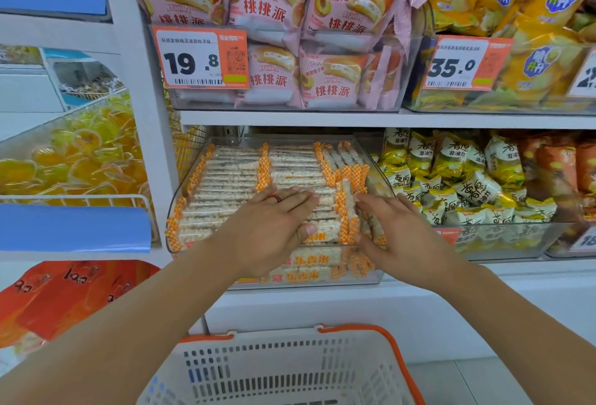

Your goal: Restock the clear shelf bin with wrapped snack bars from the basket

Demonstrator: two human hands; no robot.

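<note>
The clear shelf bin (180, 195) on the middle shelf is packed with rows of wrapped snack bars (225, 179), white puffed-rice bars with orange checked ends. My left hand (274, 227), wearing a red ring, lies flat on the bars near the bin's front, fingers spread. My right hand (396, 233) rests on the front right of the bin, fingers against some upright bars (348, 208). Neither hand visibly holds a bar. The white basket with orange rim (400, 359) sits below, and its visible part shows no bars.
Pink pie packs (267, 11) fill the bin above, with a 19.8 price tag (200, 58). Yellow-green snack packs (451, 179) lie in the bin to the right. A wire rack of yellow jelly cups (74, 153) stands at left, orange packs (64, 295) below it.
</note>
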